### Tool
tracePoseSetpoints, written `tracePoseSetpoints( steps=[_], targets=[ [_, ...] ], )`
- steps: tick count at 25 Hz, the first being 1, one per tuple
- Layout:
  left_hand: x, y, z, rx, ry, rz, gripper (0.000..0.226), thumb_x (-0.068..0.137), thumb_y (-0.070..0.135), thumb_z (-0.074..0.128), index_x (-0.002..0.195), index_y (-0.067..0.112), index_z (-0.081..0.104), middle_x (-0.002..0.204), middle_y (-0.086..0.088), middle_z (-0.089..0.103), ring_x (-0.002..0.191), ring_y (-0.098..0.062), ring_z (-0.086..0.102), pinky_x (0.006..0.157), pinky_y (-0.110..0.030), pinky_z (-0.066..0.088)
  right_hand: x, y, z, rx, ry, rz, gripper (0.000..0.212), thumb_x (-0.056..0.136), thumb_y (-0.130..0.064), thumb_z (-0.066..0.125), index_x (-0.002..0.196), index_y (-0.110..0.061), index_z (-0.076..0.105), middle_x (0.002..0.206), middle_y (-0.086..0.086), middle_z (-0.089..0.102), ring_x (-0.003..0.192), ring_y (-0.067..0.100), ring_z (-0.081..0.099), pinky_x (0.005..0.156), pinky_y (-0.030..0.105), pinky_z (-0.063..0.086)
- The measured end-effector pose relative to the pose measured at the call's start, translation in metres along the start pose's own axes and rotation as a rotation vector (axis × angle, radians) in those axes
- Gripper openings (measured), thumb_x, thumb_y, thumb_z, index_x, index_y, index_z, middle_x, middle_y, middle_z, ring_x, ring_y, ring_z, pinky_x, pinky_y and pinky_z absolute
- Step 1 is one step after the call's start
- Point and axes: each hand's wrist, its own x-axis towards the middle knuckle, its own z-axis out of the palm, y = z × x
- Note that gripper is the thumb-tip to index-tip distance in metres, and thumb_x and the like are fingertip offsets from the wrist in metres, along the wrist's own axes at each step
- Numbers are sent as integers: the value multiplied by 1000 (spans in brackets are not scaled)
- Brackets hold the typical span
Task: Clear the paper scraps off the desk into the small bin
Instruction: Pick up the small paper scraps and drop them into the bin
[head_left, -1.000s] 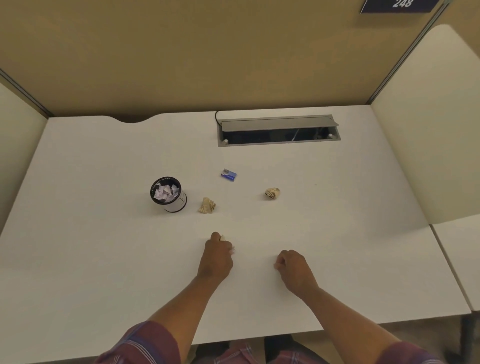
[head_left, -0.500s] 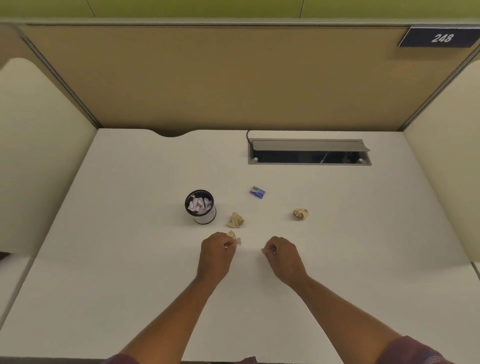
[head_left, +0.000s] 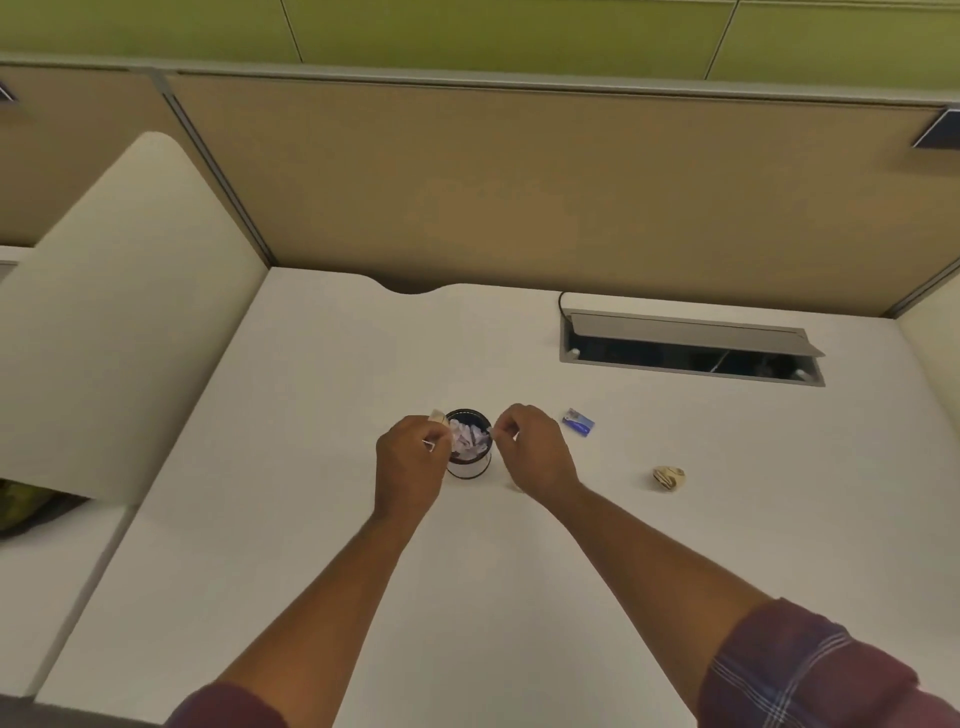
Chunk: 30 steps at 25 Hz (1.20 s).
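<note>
A small black-rimmed bin (head_left: 468, 464), filled with white paper scraps, stands mid-desk on the white desk (head_left: 291, 545). My left hand (head_left: 409, 462) is at the bin's left rim, pinched on small scraps: a tan bit (head_left: 438, 415) and a white bit (head_left: 430, 445) stick out of it. At the bin's right rim, my right hand (head_left: 532, 449) holds a tiny white scrap (head_left: 490, 431) over the opening. A crumpled tan paper ball (head_left: 668, 478) lies on the desk to the right, apart from both hands.
A small blue and white packet (head_left: 578, 421) lies just right of my right hand. An open grey cable hatch (head_left: 691, 349) is set in the desk at the back right. Cream side dividers (head_left: 114, 322) and a tan back panel (head_left: 519, 197) enclose the desk.
Both hands have moved forward from the bare desk in front of me to the two sides of the bin, carrying their scraps. The camera has tilted up and left.
</note>
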Motion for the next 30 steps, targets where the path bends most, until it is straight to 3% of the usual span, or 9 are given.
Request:
tracePoseSetpoints(
  steps=[6,12,20,22,26,30],
  targets=[
    [28,-12,17,98,-167,28,9,87,13,73,80,15,79,86,-2,72,80,-19,64,75,-38,56,31,-13,25,-218,-35,3,12,94,-21,51,85,-24,58,85,-3,58,74,15,57,69,31,53],
    [34,-22,32,359,-305,89,22,96,21,60,87,24,79,85,2,76,88,-27,56,75,-44,54,40,-4,38,-295,-113,-3,14,96,-19,50,91,-19,63,91,3,60,78,20,58,72,32,51],
    [33,-22,41,711,-324,177,18,85,13,61,80,24,75,72,2,68,83,-23,49,76,-36,39,39,13,37,-179,-151,-23,27,101,-18,44,109,-16,70,106,8,58,91,21,59,81,27,48],
    [35,-22,41,778,-384,183,19,85,15,57,82,23,74,75,3,70,93,-23,51,81,-39,35,36,17,33,-151,-138,-13,28,102,-17,44,110,-17,71,106,8,59,91,19,59,82,26,47],
    [40,-19,41,815,-487,161,24,90,17,52,96,27,73,88,6,72,108,-24,48,90,-44,32,25,26,20,-142,-102,-14,24,100,-17,48,106,-19,71,105,5,60,92,20,61,78,26,46],
    [35,-12,40,734,-418,133,26,93,22,52,98,32,75,93,10,71,104,-23,50,86,-43,33,14,36,4,-107,-73,10,23,98,-17,50,107,-21,70,106,1,61,91,15,61,77,23,44]
  ],
)
